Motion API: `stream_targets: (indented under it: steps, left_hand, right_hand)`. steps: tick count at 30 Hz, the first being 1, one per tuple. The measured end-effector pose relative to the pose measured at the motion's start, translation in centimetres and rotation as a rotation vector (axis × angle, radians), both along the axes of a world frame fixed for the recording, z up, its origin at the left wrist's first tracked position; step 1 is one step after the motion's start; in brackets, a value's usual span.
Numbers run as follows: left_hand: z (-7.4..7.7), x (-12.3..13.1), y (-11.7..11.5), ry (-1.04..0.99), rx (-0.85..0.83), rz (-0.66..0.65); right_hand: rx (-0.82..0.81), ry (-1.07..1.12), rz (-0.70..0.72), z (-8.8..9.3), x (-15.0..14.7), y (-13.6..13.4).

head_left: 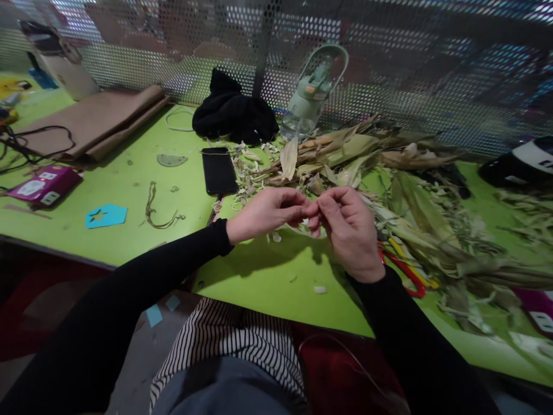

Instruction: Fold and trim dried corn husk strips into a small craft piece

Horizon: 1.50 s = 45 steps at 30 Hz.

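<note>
My left hand (266, 212) and my right hand (348, 230) meet above the green table (129, 190), fingertips pinched together at the middle. Both are closed on a small pale piece that I cannot make out, hidden between the fingers. Just behind the hands lies a heap of dry corn husks (345, 153), spreading to the right. Small pale scraps lie on the table under and in front of the hands. Black sleeves cover both arms.
A black phone (219, 170) lies left of the husks. Red-handled scissors (404, 271) sit right of my right hand. At the back stand a pale green bottle (313, 95), a black cloth (233, 112) and a perforated metal screen. Brown folded material, a purple box (43, 184) and a blue card (106, 216) lie left.
</note>
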<state>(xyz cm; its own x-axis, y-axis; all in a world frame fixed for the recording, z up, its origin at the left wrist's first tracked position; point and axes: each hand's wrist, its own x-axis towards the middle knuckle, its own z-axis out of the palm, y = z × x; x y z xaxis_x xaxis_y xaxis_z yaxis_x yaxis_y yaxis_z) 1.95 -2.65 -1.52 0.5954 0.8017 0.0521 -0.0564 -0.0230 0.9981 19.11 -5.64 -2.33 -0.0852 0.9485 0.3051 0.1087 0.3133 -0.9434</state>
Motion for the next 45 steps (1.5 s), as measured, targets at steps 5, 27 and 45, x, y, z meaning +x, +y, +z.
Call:
stream_targets:
  steps: [5, 27, 45]
  left_hand:
    - [0.1, -0.1, 0.2, -0.127, -0.230, -0.051]
    - [1.1, -0.5, 0.1, -0.019, -0.302, 0.077]
    - [-0.3, -0.4, 0.4, -0.148, -0.225, -0.058]
  right_hand:
    - [-0.044, -0.051, 0.013, 0.6, 0.5, 0.3]
    - [0.395, -0.577, 0.059, 2.1, 1.5, 0.0]
    - [0.341, -0.623, 0.032, 1.8, 1.8, 0.2]
